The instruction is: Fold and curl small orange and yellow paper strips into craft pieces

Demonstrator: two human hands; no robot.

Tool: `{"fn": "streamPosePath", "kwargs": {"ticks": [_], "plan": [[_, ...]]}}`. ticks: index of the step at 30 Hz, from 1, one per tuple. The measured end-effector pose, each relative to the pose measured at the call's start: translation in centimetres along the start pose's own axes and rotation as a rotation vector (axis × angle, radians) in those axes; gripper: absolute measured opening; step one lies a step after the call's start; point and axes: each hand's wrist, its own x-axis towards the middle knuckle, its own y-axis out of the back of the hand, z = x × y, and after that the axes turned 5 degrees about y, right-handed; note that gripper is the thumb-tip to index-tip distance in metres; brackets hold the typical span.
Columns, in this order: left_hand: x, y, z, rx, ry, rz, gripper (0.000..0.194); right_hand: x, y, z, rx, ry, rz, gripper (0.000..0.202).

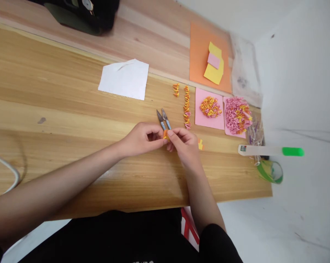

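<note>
Between the fingertips of both hands is a small orange and yellow piece (165, 134), perhaps folded paper; its exact form is too small to make out. My left hand (143, 138) pinches it from the left, thumb stretched along its lower edge. On the other side my right hand (185, 144) grips it between thumb and fingers. Just beyond the fingertips lies a pair of thread snips (165, 118), blades pointing away and apart. A few yellow and orange paper bits (200, 144) lie right of my right hand, partly hidden by it.
Small twisted pieces form a long row (186, 106) and a short row (176, 90). Heaps of them cover two pink sheets (200, 118). Farther off are a white paper (123, 80), an orange sheet (196, 54) and a dark bag (82, 18). Green tape (263, 173) sits at the right edge.
</note>
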Motion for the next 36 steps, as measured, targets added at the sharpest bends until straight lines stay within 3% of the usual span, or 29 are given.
{"fn": "streamPosePath", "kwargs": {"ticks": [22,36], "plan": [[0.02,0.01,-0.04,-0.029,0.005,-0.009,0.025,-0.05,0.08,0.17,-0.016,0.014,-0.002,0.031],[0.01,0.03,-0.05,-0.029,0.029,-0.009,0.025,-0.03,0.26,-0.02,0.006,-0.021,-0.006,0.013]]}}
